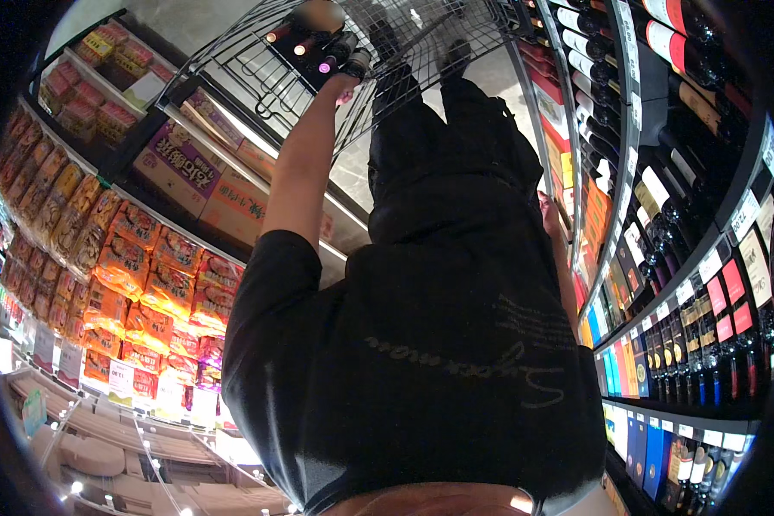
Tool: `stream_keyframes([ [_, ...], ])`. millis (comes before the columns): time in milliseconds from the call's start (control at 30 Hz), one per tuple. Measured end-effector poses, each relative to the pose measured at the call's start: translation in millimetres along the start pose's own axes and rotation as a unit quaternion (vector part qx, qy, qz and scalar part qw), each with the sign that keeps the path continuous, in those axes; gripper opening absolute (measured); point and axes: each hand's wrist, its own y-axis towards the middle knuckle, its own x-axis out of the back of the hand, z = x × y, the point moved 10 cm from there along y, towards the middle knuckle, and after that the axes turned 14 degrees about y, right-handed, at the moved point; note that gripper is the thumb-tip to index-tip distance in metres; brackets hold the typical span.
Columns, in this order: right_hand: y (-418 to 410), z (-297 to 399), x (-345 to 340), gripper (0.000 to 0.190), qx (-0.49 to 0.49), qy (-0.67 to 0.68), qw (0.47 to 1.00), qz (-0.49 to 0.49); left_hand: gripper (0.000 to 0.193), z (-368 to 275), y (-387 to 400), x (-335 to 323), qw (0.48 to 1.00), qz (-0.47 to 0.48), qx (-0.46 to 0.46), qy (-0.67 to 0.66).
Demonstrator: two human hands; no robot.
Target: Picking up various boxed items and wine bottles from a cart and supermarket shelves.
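Note:
My left arm reaches forward to a wire shopping cart (pixel 277 71). My left hand (pixel 344 89) is closed around what looks like the neck end of a dark bottle (pixel 359 59) at the cart's near side. Beside it in the cart lie several more dark bottles, one with a pink-purple cap (pixel 326 66); a reddish cap (pixel 302 48) shows on another. My right hand (pixel 547 208) hangs beside my right hip, near the wine shelf. Only part of it shows, and its fingers are mostly hidden.
On the right, curved-looking shelves hold wine bottles (pixel 658 187) and boxed bottles (pixel 654 458). To the left are orange and red noodle packs (pixel 126 248), bagged snacks (pixel 71 193), cardboard cartons (pixel 180 155) and small pink packs (pixel 77 116). A blurred round patch (pixel 319 16) covers part of the cart.

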Motion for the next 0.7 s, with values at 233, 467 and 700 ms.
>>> stream_keyframes([
  [233,42.3,-107.7,41.2,0.038,-0.042,0.195,0.98,0.004,0.037,2.2,15.2,1.7,0.991,-0.006,-0.014,-0.131],
  [467,9.2,-44.6,11.3,0.047,-0.067,0.154,0.984,-0.059,0.036,11.4,5.7,-4.1,0.975,-0.023,0.067,-0.211],
  [700,33.3,-93.8,25.4,0.041,-0.072,0.24,0.967,-0.041,0.036,12.9,19.1,-2.2,0.975,-0.009,0.097,-0.199],
])
